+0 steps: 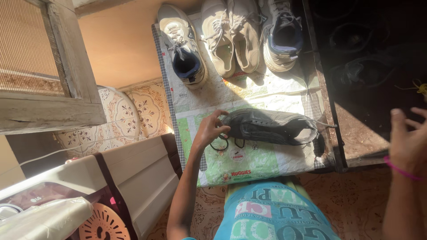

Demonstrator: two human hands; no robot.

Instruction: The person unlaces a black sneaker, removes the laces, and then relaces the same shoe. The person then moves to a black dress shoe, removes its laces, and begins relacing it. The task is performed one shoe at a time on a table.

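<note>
My left hand [209, 130] is down on the toe end of a dark shoe [271, 127] that lies on its side across a plastic sheet [249, 162] spread on the floor. My fingers [219, 116] are curled over the toe, pinching at it, and a loop of black lace [219, 144] hangs just below my palm, against the sheet. I cannot tell whether the lace itself is caught in my fingers.

My right hand [409, 142] is well off to the right of the dark shoe, raised and holding nothing, fingers loosely spread. A pink band [400, 171] sits on that wrist.

Beyond the dark shoe, further from me, four pale sneakers stand in a row on the same sheet: a white and navy one [183, 44] on the left, two beige ones [231, 38] side by side in the middle, and another white and navy one [281, 33] on the right. None of them touches the dark shoe.

Right of the dark shoe's heel, a dark rack [369, 66] in deep shadow holds more footwear, hard to make out. Left of the shoe, a cream-coloured appliance lid [138, 178] juts in, with patterned floor tiles [133, 111] and a weathered wooden frame [66, 89] beyond it. My blue printed shirt [275, 213] fills the bottom edge, just near the sheet.
</note>
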